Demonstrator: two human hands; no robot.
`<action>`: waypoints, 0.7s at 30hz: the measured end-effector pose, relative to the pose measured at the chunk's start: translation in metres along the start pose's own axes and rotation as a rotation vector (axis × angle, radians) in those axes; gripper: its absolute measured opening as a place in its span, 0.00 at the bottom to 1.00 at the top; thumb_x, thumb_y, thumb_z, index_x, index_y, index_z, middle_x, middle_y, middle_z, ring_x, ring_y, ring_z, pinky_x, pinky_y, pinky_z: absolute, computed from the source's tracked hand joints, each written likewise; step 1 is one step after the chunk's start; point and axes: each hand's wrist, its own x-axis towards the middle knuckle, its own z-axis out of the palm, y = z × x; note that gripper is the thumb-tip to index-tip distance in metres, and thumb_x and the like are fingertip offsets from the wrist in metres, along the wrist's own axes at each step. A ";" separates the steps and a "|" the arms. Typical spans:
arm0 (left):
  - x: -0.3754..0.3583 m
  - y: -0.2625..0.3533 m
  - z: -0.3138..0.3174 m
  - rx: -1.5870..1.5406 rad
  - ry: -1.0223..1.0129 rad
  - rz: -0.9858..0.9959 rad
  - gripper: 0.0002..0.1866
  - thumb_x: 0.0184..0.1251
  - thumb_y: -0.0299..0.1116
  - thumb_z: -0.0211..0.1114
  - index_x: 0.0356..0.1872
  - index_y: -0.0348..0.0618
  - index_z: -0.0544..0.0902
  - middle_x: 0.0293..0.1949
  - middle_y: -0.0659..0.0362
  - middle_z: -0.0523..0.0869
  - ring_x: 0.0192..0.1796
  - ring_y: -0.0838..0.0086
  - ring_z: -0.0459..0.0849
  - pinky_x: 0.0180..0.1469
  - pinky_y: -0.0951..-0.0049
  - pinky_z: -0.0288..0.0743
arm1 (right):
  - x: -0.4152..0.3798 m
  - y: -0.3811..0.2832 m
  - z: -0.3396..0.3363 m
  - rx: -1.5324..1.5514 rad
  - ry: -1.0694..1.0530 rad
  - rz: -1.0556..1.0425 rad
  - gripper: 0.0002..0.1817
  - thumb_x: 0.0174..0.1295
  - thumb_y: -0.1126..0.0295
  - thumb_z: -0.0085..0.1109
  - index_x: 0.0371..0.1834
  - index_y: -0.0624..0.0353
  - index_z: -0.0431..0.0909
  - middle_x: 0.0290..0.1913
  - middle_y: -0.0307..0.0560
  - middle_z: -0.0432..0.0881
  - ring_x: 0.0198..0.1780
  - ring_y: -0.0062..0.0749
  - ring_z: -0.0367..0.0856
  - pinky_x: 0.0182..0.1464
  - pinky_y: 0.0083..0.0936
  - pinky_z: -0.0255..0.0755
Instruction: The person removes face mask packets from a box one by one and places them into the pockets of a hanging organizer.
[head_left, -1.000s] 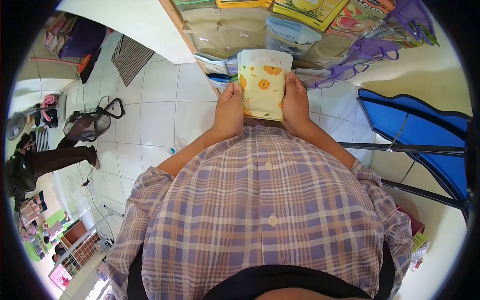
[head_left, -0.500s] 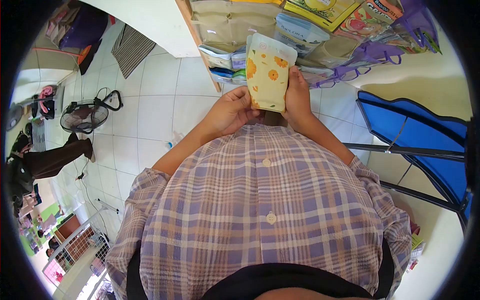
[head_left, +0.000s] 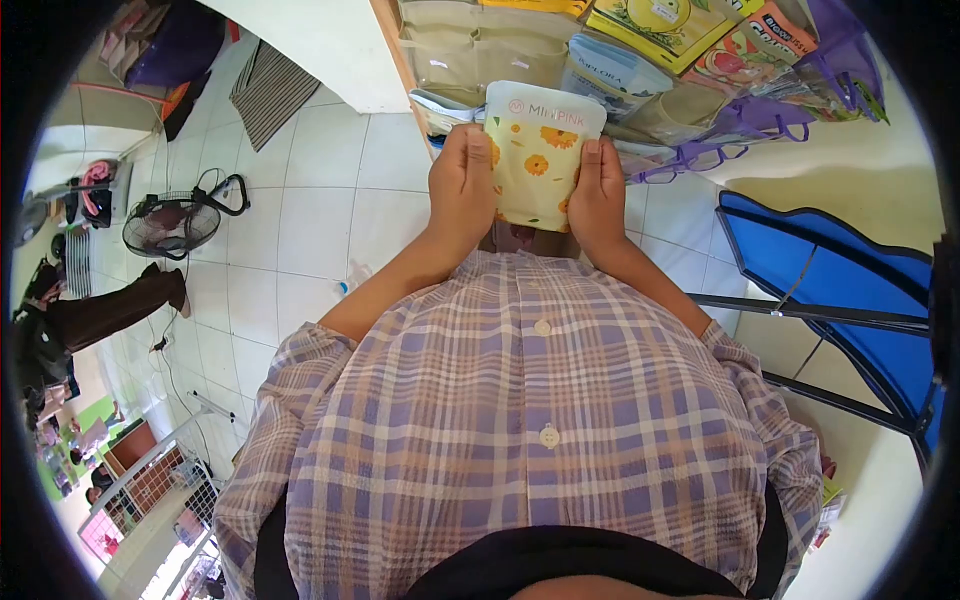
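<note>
A pale yellow pouch (head_left: 537, 165) with orange flowers and the words "MINI PINK" on its top band is held upright in front of my chest. My left hand (head_left: 464, 185) grips its left edge, thumb on the front face. On the right edge my right hand (head_left: 597, 195) holds it the same way, thumb in front and fingers behind. Just beyond the pouch hangs a beige pocket organizer (head_left: 480, 55). Its pockets carry a blue-white packet (head_left: 610, 75), a yellow packet (head_left: 665, 25) and a red-green packet (head_left: 755, 50).
Purple straps (head_left: 690, 160) hang along the organizer's edge. A blue panel on a black frame (head_left: 840, 260) stands at the right. On the tiled floor to the left are a black fan (head_left: 172, 225) and a striped mat (head_left: 270, 95). Another person's leg (head_left: 115, 308) shows at far left.
My left hand has risen from the pouch's lower corner to its left edge. The pouch has straightened and turned, and its printed name now shows.
</note>
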 end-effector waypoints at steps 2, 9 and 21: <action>0.002 0.002 -0.001 0.146 -0.050 -0.072 0.14 0.78 0.39 0.50 0.38 0.39 0.75 0.33 0.61 0.80 0.36 0.78 0.76 0.41 0.75 0.73 | 0.002 -0.006 -0.001 0.060 -0.072 0.035 0.18 0.77 0.57 0.37 0.44 0.59 0.72 0.39 0.40 0.79 0.40 0.19 0.75 0.46 0.19 0.72; 0.004 -0.008 -0.008 -0.878 -0.232 -0.714 0.13 0.76 0.40 0.52 0.50 0.43 0.76 0.48 0.60 0.82 0.49 0.74 0.81 0.55 0.72 0.76 | 0.012 -0.005 -0.004 0.719 -0.250 0.655 0.18 0.76 0.56 0.39 0.58 0.56 0.69 0.55 0.42 0.78 0.55 0.28 0.78 0.58 0.27 0.74; 0.016 0.002 -0.026 -0.213 -0.077 -0.464 0.13 0.72 0.41 0.60 0.42 0.42 0.83 0.29 0.67 0.79 0.29 0.85 0.72 0.30 0.83 0.65 | 0.042 -0.002 -0.002 0.404 -0.239 0.506 0.12 0.71 0.66 0.48 0.50 0.58 0.76 0.46 0.38 0.80 0.45 0.23 0.78 0.44 0.20 0.71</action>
